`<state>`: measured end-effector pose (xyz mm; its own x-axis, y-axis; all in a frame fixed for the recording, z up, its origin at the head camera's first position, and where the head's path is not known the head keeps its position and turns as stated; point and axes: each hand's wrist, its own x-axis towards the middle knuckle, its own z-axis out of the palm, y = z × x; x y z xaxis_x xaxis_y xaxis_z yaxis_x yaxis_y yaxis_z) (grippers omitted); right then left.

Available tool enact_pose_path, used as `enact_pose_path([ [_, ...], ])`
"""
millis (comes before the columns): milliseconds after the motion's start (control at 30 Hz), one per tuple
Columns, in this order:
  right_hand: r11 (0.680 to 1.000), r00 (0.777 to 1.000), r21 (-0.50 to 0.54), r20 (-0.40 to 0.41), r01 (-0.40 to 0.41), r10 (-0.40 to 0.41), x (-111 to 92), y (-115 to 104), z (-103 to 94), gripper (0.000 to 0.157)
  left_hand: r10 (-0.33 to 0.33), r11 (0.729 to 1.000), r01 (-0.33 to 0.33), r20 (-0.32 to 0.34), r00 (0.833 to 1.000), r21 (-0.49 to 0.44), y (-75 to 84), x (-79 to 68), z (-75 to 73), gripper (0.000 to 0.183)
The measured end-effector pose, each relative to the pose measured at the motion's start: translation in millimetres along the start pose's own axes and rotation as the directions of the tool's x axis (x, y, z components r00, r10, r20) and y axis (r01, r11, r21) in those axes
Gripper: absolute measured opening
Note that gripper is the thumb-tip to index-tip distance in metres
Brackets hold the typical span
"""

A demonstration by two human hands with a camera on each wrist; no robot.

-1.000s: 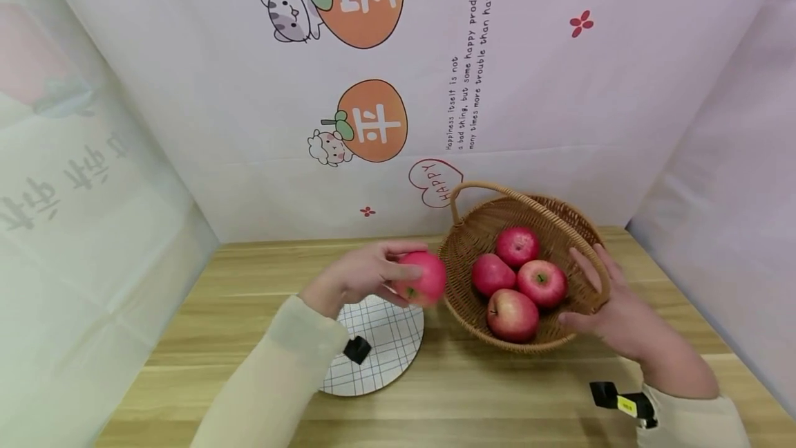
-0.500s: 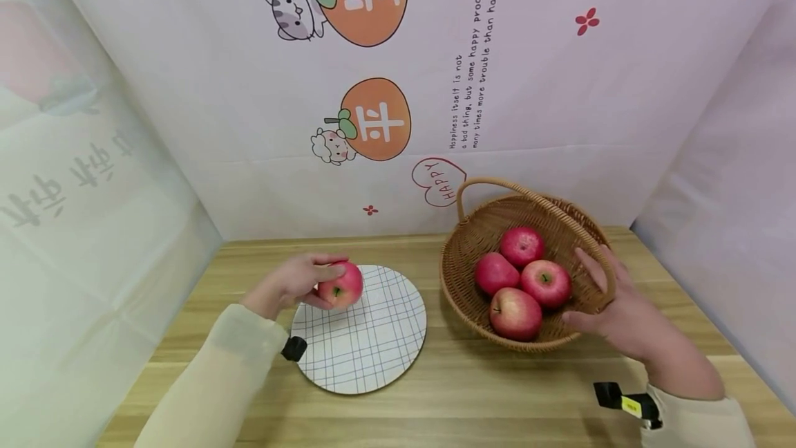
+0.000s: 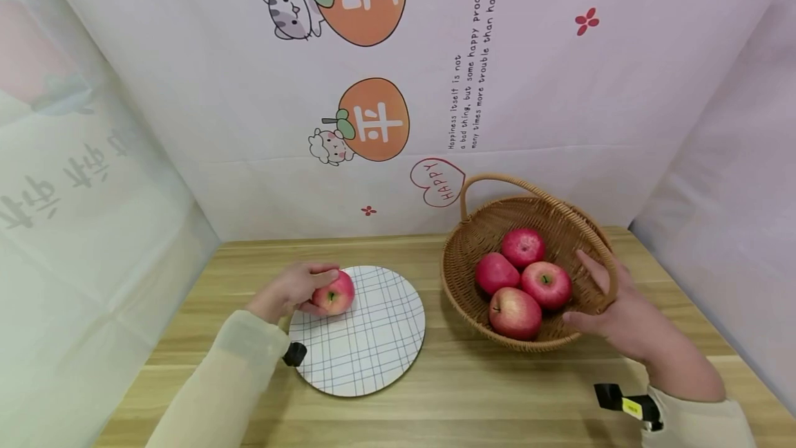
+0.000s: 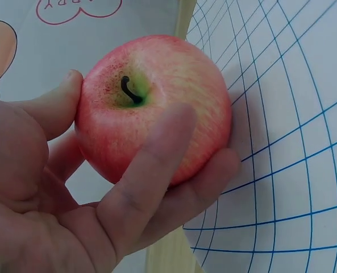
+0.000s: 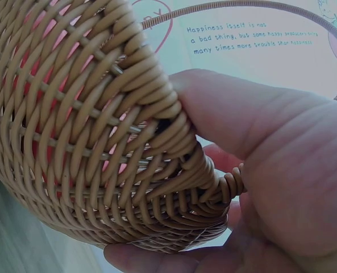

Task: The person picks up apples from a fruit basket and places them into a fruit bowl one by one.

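A red apple [image 3: 336,294] with a dark stem is gripped by my left hand [image 3: 296,289] over the upper left part of a round board [image 3: 373,344] with a blue grid pattern. In the left wrist view the thumb and fingers curl round the apple [image 4: 157,108], close to the board's surface. My right hand [image 3: 622,310] holds the right rim of a wicker basket [image 3: 457,282], thumb inside. The right wrist view shows fingers [image 5: 151,259] under the basket's outer wall [image 5: 71,125]. Several apples [image 3: 515,313] lie in the basket, which tilts toward me.
Behind the basket and board rises a white printed cloth wall [image 3: 528,88], with further cloth walls at left and right. The basket's arched handle [image 3: 535,189] stands up over its opening. Wooden tabletop [image 3: 448,393] lies between board and basket and in front of them.
My left hand has carried the apple leftward from beside the basket to the board's upper left, then lowered it slightly. My right hand stays on the basket rim.
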<state>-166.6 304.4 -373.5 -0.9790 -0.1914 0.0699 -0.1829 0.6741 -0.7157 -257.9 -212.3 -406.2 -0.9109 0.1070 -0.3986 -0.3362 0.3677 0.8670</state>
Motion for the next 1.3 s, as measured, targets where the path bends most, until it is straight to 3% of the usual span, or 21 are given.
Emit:
enact_pose_path([
  [133,1.0,1.0,0.009,-0.009,-0.011,0.011,0.1,0.6,1.0,0.113,0.001,1.0,0.0,-0.046,0.999,0.013,-1.6,3.9,1.7,0.055],
  [300,1.0,1.0,-0.009,-0.003,0.016,-0.016,1.0,3.4,0.3,0.112,0.003,1.0,-0.005,-0.087,0.996,-0.024,-3.2,9.6,1.2,0.054],
  [433,1.0,1.0,0.005,-0.002,-0.01,0.01,1.7,3.4,-0.5,0.112,-0.003,0.998,-0.003,-0.106,0.994,-0.057,-3.8,10.2,-1.3,0.052],
  [833,0.998,0.998,0.009,0.017,-0.057,0.057,0.8,3.0,-0.2,0.113,0.004,0.961,-0.032,-0.101,0.995,-0.274,-7.9,7.0,-9.7,0.06],
  [900,0.998,0.998,0.015,0.019,-0.061,0.061,0.5,2.9,-0.2,0.113,0.004,0.963,-0.032,-0.105,0.995,-0.267,-6.4,5.0,-11.3,0.061],
  [1133,0.998,0.998,0.034,0.022,-0.062,0.061,0.1,2.7,-0.5,0.113,0.001,0.994,-0.015,-0.137,0.991,-0.105,1.9,-5.7,-18.4,0.063],
  [1233,0.997,0.998,0.052,0.017,-0.056,0.055,0.0,2.4,-0.2,0.112,0.065,0.997,-0.073,-0.164,0.984,-0.04,8.9,-15.6,-21.7,0.064],
  [1300,0.997,0.999,0.057,0.014,-0.051,0.05,0.3,2.2,-0.2,0.112,0.152,0.988,-0.146,-0.195,0.969,0.044,17.2,-24.4,-22.6,0.066],
])
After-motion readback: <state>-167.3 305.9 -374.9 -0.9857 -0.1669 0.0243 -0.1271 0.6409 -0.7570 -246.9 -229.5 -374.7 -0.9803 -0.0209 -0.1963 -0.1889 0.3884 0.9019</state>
